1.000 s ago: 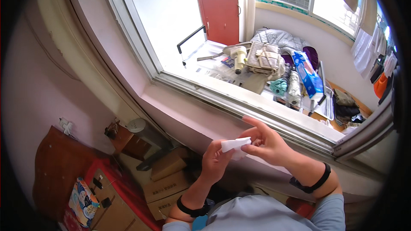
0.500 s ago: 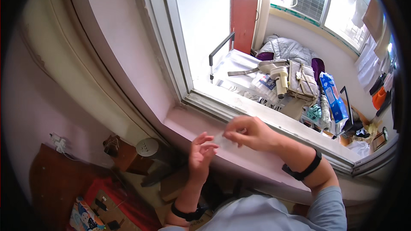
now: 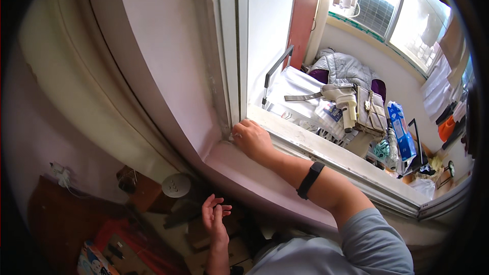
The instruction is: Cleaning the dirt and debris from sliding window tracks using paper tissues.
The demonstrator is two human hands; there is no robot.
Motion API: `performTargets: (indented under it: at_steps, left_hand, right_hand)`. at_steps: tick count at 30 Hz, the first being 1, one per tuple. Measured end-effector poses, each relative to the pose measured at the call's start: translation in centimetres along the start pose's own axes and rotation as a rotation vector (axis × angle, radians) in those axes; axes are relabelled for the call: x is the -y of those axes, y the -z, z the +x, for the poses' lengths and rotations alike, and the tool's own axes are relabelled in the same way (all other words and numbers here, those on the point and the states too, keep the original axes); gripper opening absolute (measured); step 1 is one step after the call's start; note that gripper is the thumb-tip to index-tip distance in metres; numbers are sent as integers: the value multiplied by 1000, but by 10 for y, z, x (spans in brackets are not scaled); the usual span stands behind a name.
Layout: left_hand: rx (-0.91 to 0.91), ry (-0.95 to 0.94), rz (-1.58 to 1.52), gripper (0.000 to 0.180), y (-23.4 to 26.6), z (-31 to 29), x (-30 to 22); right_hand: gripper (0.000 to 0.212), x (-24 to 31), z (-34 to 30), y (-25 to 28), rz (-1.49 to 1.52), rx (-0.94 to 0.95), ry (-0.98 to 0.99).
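My right hand (image 3: 253,140) is closed, its fingertips at the lower corner where the upright of the white window frame (image 3: 234,46) meets the pinkish sill (image 3: 242,165). Whatever those fingers may hold is hidden or too small to name. A dark band (image 3: 309,180) circles my right forearm. Lower and to the left, my left hand (image 3: 215,215) hovers in the air in front of the sill, its fingers loosely apart and nothing in them.
Beyond the window, a handheld beige appliance (image 3: 346,104), a handbag (image 3: 369,107) and a blue package (image 3: 401,130) sit on a cart. A cream curtain (image 3: 86,97) hangs at left. Below it stand a round-topped object (image 3: 176,186) and a brown box (image 3: 145,193).
My right hand has moved left, from above the sill to the frame's corner. My left hand has dropped away from it, down and left. The whitish translucent piece between them no longer shows.
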State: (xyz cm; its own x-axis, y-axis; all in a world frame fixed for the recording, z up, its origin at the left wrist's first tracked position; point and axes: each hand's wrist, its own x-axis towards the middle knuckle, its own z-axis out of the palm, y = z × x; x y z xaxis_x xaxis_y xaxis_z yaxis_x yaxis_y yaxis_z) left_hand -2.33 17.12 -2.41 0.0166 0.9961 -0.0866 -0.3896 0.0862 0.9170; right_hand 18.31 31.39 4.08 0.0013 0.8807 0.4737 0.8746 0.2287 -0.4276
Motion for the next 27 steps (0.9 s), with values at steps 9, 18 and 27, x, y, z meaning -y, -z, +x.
performTargets:
  at_steps: [9, 18, 27]
  left_hand:
    - [41, 50, -11, 31, 0, 8, 15]
    - [43, 101, 54, 28, 7, 3, 23]
    - [34, 107, 61, 26, 23, -5, 28]
  right_hand:
    - [10, 13, 0, 13, -253, 128, 63]
    - [16, 15, -2, 10, -290, 232, -46]
    - [15, 23, -1, 33, -427, 448, -97]
